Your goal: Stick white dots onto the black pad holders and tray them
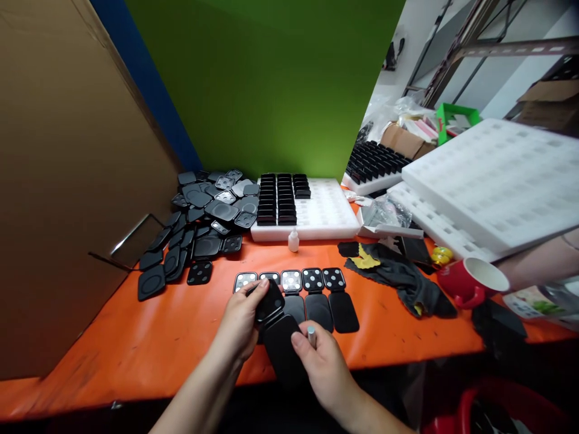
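My left hand and my right hand together hold a black hinged case just above the near edge of the orange table. The left fingers pinch its upper flap; the right hand grips the lower half and also holds a small grey-tipped tube. Behind the hands lies a row of open black cases, their lids showing white dots. A small white dropper bottle stands behind the row.
A heap of loose black cases lies at the left, by a brown cardboard wall. A white foam tray holds stacked black parts. Black gloves, a red mug and more white trays sit right.
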The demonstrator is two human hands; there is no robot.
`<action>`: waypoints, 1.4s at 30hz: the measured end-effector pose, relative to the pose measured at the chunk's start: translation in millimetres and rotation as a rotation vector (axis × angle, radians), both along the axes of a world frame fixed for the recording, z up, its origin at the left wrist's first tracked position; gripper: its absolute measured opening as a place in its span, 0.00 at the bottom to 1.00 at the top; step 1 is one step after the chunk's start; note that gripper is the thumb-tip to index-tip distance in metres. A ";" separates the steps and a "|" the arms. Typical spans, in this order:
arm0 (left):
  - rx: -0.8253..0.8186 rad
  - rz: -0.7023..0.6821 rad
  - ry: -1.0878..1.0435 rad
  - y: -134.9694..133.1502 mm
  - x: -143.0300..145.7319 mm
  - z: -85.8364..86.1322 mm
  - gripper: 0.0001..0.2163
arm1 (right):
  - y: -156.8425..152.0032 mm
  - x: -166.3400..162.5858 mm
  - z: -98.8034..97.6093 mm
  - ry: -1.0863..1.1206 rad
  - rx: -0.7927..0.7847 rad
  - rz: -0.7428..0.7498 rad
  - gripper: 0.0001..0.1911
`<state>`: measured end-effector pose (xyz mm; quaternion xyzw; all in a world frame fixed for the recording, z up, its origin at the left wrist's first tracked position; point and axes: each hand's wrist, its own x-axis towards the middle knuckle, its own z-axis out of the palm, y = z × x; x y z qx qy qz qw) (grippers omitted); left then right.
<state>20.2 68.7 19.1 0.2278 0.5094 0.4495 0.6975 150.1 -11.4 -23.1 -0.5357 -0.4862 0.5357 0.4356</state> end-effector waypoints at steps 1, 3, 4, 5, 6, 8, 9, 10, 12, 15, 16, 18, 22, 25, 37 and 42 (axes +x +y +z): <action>-0.005 0.002 -0.002 0.4 0.0 -0.6 0.10 | 0.0 -0.4 -0.6 -0.004 0.004 -0.002 0.14; -0.021 0.002 -0.007 1.6 -0.1 -2.3 0.09 | 0.3 -1.0 -1.7 -0.008 0.013 -0.001 0.14; -0.030 0.001 -0.010 2.3 0.0 -3.2 0.09 | 0.4 -1.2 -2.1 -0.007 0.018 0.001 0.14; -0.038 0.000 -0.014 3.1 0.3 -4.0 0.10 | 0.6 -1.3 -2.6 -0.005 0.021 0.002 0.14; -0.043 0.000 -0.018 3.8 0.8 -4.5 0.10 | 0.8 -1.4 -3.0 -0.002 0.023 0.000 0.14; -0.040 0.008 -0.027 4.2 2.6 -4.5 0.11 | 1.2 -1.6 -4.3 0.006 0.023 -0.013 0.14; -0.034 0.011 -0.032 3.3 3.9 -3.9 0.12 | 1.5 -1.7 -5.2 0.014 0.021 -0.025 0.14; -0.030 0.009 -0.045 1.4 5.3 -3.0 0.13 | 1.9 -2.0 -6.1 0.030 0.014 -0.037 0.14; -0.046 -0.030 -0.126 -5.6 8.3 -1.2 0.17 | 2.8 -3.3 -8.0 0.085 -0.009 -0.063 0.14; -0.034 -0.113 -0.291 -21.5 11.8 -3.2 0.17 | 4.2 -6.4 -10.5 0.163 -0.045 -0.112 0.14; -0.019 -0.134 -0.314 -26.6 12.5 -5.7 0.17 | 4.5 -7.4 -11.2 0.184 -0.053 -0.120 0.14; -0.015 -0.164 -0.291 -34.3 12.8 -12.3 0.18 | 4.9 -8.2 -12.6 0.224 -0.064 -0.102 0.14; -0.139 -0.145 -0.275 -37.7 10.0 -23.1 0.14 | 5.9 0.1 -14.3 0.162 -0.065 -0.051 0.16; -0.169 -0.132 -0.283 -36.8 6.2 -22.8 0.12 | 8.3 13.7 -9.7 0.037 -0.058 -0.097 0.18; 0.361 -0.551 0.479 -63.7 6.4 -42.4 0.36 | 19.9 26.0 31.9 -0.606 0.183 0.079 0.11; 0.470 -0.641 0.604 -69.8 6.8 -44.9 0.35 | 16.9 32.4 37.7 -0.781 0.233 0.194 0.13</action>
